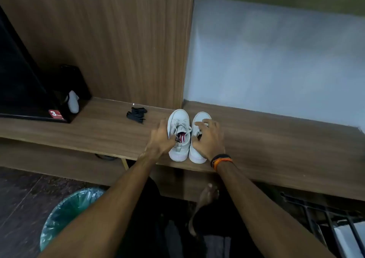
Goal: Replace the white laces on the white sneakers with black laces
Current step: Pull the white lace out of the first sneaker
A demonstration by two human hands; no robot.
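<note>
Two white sneakers stand side by side on the wooden shelf (pixel 276 139), toes pointing away from me, both with white laces. My left hand (pixel 161 136) grips the left sneaker (pixel 179 119) at its collar, with fingers hooked into the opening. My right hand (pixel 209 137) lies over the right sneaker (pixel 201 116), fingers curled on its laces and tongue, hiding most of that shoe. A bundle of black laces (pixel 136 114) lies on the shelf to the left of the shoes, apart from both hands.
A black appliance (pixel 23 92) with a red sticker sits at the shelf's left end, a small white object (pixel 73 101) beside it. A wooden panel rises behind the shoes. Below stand a bin with a green liner (pixel 67 214) and a dark metal rack (pixel 325 218).
</note>
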